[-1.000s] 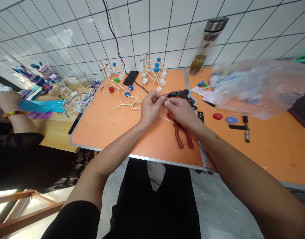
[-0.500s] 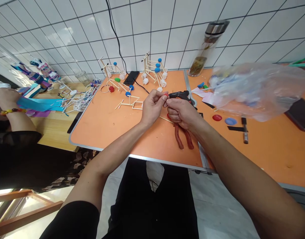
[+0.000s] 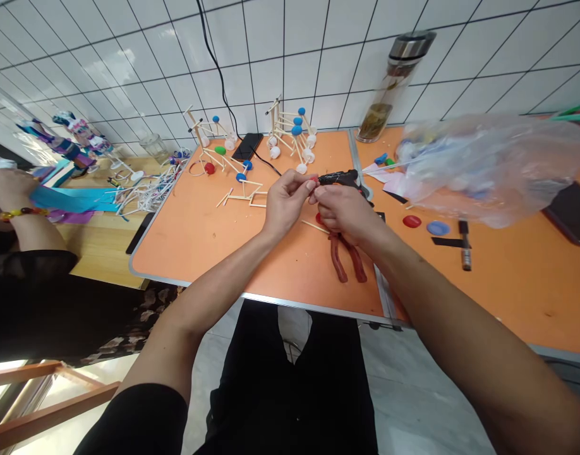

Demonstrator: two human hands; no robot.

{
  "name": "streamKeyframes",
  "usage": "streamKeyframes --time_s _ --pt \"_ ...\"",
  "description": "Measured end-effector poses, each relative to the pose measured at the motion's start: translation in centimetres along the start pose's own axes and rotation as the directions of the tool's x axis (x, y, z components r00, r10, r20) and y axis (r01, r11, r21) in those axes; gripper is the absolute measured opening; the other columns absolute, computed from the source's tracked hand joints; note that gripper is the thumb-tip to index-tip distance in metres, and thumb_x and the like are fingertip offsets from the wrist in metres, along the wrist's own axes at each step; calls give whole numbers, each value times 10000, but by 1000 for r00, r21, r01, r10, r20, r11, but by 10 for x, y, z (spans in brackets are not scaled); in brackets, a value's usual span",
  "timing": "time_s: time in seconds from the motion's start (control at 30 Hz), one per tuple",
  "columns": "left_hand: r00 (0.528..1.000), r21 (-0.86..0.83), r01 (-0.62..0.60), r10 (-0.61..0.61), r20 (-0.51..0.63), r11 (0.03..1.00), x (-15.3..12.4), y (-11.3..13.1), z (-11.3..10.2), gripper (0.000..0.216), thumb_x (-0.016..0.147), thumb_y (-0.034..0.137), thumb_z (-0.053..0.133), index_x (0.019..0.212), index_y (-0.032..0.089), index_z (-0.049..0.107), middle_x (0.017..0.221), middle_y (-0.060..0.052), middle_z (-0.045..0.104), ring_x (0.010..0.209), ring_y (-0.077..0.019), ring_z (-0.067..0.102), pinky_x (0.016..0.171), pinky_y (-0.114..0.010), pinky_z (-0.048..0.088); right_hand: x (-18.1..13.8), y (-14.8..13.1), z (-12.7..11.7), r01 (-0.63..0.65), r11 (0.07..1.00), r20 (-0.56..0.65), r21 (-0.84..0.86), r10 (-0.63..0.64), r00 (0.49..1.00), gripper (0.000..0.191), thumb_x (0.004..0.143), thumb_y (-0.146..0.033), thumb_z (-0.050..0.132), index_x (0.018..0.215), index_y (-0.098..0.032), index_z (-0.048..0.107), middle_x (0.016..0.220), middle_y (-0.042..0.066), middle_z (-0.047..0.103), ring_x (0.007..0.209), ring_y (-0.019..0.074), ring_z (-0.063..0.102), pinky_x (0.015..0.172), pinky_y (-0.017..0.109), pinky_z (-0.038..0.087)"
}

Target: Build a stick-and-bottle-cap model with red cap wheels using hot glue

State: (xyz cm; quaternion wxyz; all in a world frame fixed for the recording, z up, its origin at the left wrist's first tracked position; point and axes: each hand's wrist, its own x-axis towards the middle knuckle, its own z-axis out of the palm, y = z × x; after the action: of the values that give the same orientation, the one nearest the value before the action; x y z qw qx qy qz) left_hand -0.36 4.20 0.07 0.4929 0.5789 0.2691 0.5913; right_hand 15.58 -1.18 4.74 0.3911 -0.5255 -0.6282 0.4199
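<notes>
Left hand [image 3: 285, 205] and right hand [image 3: 342, 208] meeting above orange table [image 3: 199, 234], both grips pinching small red piece [image 3: 313, 182], red pliers [image 3: 347, 259] just below

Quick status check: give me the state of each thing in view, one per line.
left hand: fingertips pinched on small red piece
right hand: fingers closed at the same piece
glue gun: lying on table, unheld
red pliers: lying flat, unheld
bottle: upright, lid on
plastic bag: lying on table
</notes>
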Motion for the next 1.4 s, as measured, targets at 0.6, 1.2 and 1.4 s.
streamKeyframes --time_s 0.6,1.2,1.4 --pt "998 0 59 -59 -6 998 0 2 0 461 863 609 959 915 222 715 944 -23 838 924 -173 813 954 -360 676 -2 6 7 45 980 -125 -193 -70 990 318 1062 -524 560 970 -238 664 738 49 590 635 218 502 609 314 340" --pt "998 -1 50 -50 23 999 3 2 -3 546 817 678 967 923 232 669 1039 -47 861 1025 -202 842 989 -383 692 -6 2 13 21 850 -220 -527 -160 962 349 1131 -463 503 1063 -196 717 897 126 754 792 267 650 707 340 401" --pt "992 -61 39 -31 122 997 3 19 -2 544 826 684 958 954 242 668 1139 -67 877 1000 -204 839 1020 -443 681 0 -12 -23 -335 825 427 454 129 895 297 1096 -498 578 926 -256 556 571 -140 204 468 96 41 470 233 124"
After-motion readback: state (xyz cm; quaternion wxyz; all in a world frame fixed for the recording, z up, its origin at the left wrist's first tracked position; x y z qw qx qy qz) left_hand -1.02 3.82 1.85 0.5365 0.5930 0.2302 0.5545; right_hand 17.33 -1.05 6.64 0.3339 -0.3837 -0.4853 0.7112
